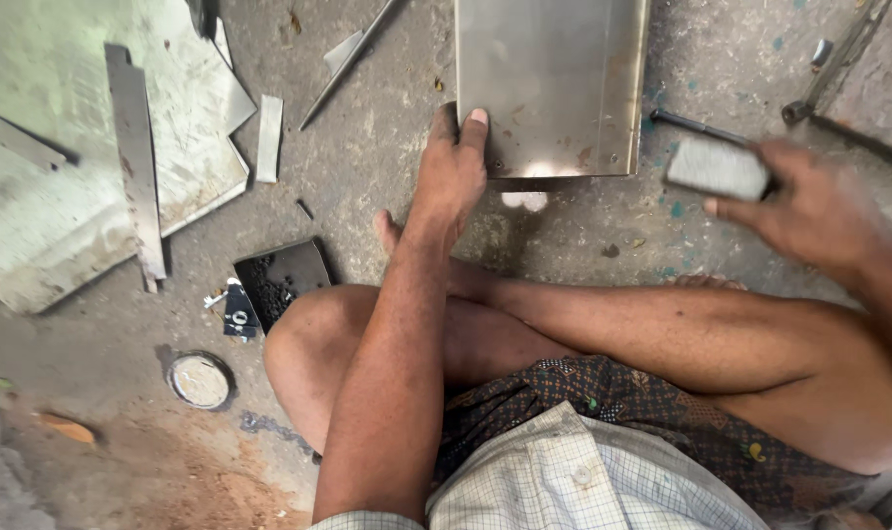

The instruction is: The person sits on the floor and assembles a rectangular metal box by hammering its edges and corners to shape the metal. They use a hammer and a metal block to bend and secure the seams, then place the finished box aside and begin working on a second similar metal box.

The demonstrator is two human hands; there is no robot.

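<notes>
1. Your left hand (453,167) presses flat on the near left corner of the metal sheet (549,83); the fingers lie open on it and pin it to the concrete floor (387,147), not closed around it.
2. Your right hand (804,206) is to the right of the sheet, raised and blurred, and grasps a grey block (718,167).
3. I judge that you are in the step of rubbing the sheet surface.
4. The next move calls for firm pressure on the corner, and for the block to land flat on the sheet, away from your left fingers.
5. Scrap plates (102,157) lie far left; a small round lid (200,380) lies near left.
</notes>
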